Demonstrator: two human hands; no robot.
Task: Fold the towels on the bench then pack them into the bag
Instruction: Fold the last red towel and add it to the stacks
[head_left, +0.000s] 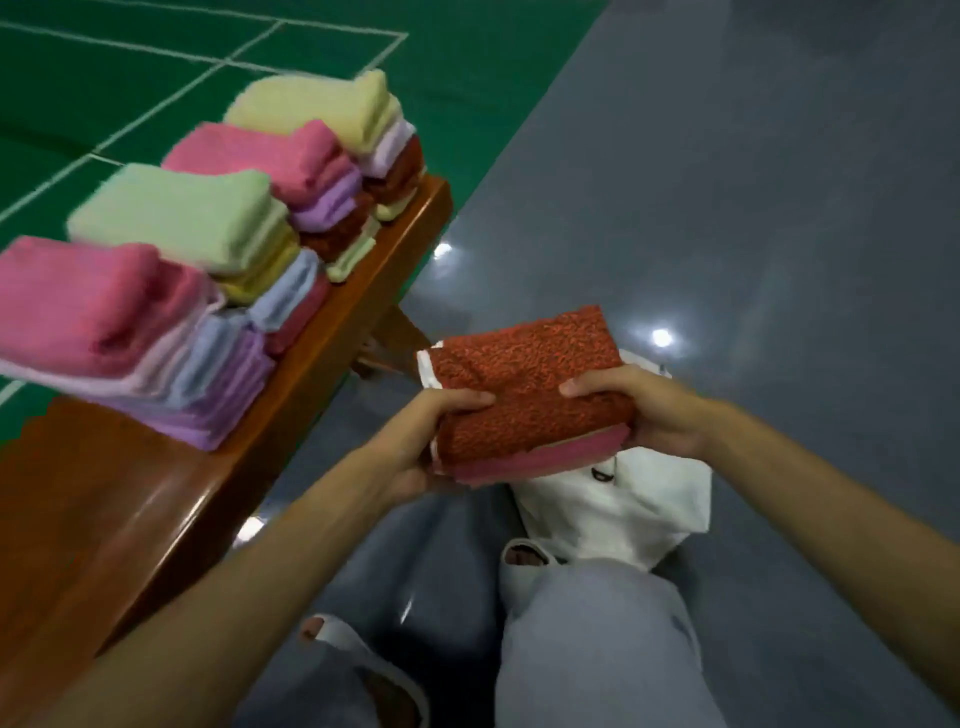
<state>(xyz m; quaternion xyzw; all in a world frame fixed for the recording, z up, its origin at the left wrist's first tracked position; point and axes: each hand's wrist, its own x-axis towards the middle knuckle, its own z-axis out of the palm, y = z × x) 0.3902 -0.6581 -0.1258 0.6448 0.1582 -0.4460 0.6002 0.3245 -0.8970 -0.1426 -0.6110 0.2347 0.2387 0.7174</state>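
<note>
Both my hands hold a small stack of folded towels: a rust-red towel (524, 379) on top and a pink towel (540, 460) beneath it. My left hand (431, 441) grips the stack's left end and my right hand (644, 410) grips its right end. The stack hovers over a white bag (613, 514) that stands on the grey floor by my legs. On the wooden bench (156, 493) at the left lie several stacks of folded towels, topped by a pink towel (88, 301), a light green towel (176, 213), another pink towel (260, 156) and a pale yellow towel (317, 104).
The bench's near end is bare wood. A green court floor with white lines (156, 62) lies behind the bench. Glossy grey floor (727, 182) stretches to the right. My grey trouser legs and white slippers (363, 670) are below the bag.
</note>
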